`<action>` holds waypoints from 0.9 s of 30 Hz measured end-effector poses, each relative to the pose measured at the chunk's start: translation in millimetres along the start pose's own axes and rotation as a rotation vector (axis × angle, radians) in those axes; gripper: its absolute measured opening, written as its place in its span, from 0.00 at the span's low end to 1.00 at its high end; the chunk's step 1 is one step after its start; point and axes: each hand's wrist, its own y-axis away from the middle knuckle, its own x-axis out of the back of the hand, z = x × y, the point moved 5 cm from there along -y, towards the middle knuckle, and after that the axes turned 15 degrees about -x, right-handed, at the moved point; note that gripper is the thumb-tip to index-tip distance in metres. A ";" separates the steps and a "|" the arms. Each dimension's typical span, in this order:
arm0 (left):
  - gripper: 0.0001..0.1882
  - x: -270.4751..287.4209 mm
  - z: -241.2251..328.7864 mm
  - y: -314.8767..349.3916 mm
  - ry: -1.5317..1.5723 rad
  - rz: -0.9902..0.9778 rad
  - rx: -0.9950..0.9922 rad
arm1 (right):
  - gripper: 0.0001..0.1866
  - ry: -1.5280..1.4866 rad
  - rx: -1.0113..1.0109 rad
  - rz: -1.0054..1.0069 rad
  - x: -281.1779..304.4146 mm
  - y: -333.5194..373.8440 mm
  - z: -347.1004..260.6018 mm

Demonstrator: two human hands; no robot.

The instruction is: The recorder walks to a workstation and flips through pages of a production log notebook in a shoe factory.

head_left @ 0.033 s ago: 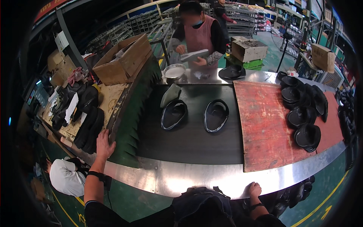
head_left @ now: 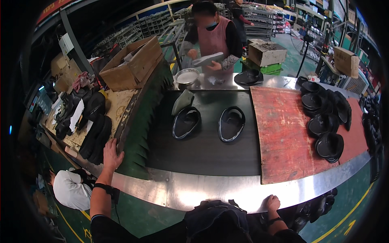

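My left hand (head_left: 112, 154) rests with fingers spread on the edge beside the dark green fringed curtain (head_left: 139, 139), close to some black shoe soles (head_left: 96, 137), and holds nothing. On the front metal rim (head_left: 227, 190) lies my right hand (head_left: 273, 201), curled into a loose fist with nothing visible in it. Two black shoe uppers (head_left: 186, 124) with pale edges sit apart on the dark belt (head_left: 202, 156), beyond both hands. A grey-green flat piece (head_left: 182, 102) leans against the left one.
Opposite, a co-worker (head_left: 212, 40) holds a grey sole (head_left: 208, 60) above a bowl of white liquid (head_left: 187, 76). Black uppers (head_left: 320, 125) are stacked on the red board (head_left: 279, 133) at right. A cardboard box (head_left: 129, 67) stands left; someone in white (head_left: 72, 190) is below it.
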 end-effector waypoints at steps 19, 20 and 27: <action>0.38 -0.4 -0.9 -0.5 -0.005 -0.013 0.009 | 0.22 -0.023 0.033 0.064 -4.3 -0.7 2.5; 0.38 -2.1 -2.8 -0.4 -0.005 -0.012 0.006 | 0.22 -0.023 0.033 0.064 -5.8 -1.5 3.6; 0.38 -2.3 -3.5 1.0 -0.009 -0.006 -0.003 | 0.21 -0.022 0.022 0.070 -4.3 0.2 2.9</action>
